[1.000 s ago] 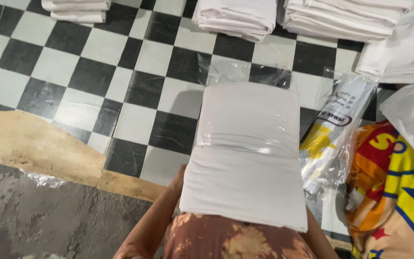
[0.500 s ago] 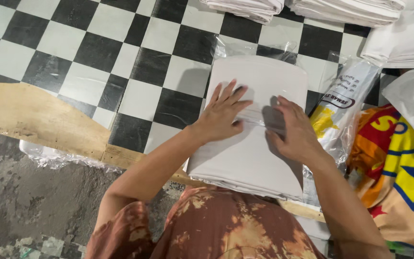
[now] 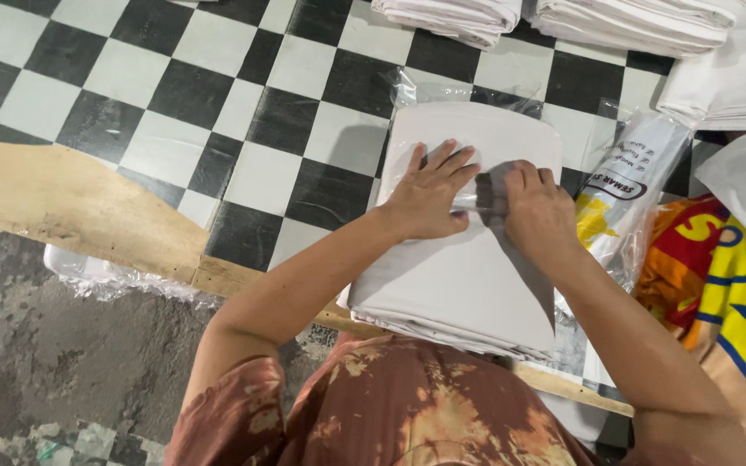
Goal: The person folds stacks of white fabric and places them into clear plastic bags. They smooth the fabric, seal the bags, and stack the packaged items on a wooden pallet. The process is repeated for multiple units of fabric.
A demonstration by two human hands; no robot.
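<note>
**Caller 1:** Checkerboard floor [image 3: 174, 78], black and white tiles, and we're looking straight down with a raw wooden board [image 3: 62, 207] along its near edge. Dead centre lies a folded white cloth stack [image 3: 455, 285], its far end tucked into a clear plastic bag [image 3: 442, 91].

**Caller 2:** And we've got both hands on it! Left hand [image 3: 425, 198] lies flat on top, fingers spread, pressing, gripping nothing. Right hand [image 3: 537, 211] sits just beside it, fingers curled at the edge of the plastic; we cannot tell whether it's pinching the film or only pushing.

**Caller 1:** Around the stack, we see 2 more piles of folded white cloth [image 3: 451, 17] at the far edge, a printed plastic sleeve [image 3: 628, 190] just to the right, and a bright red, yellow and blue sack [image 3: 727, 285] beyond it.
</note>
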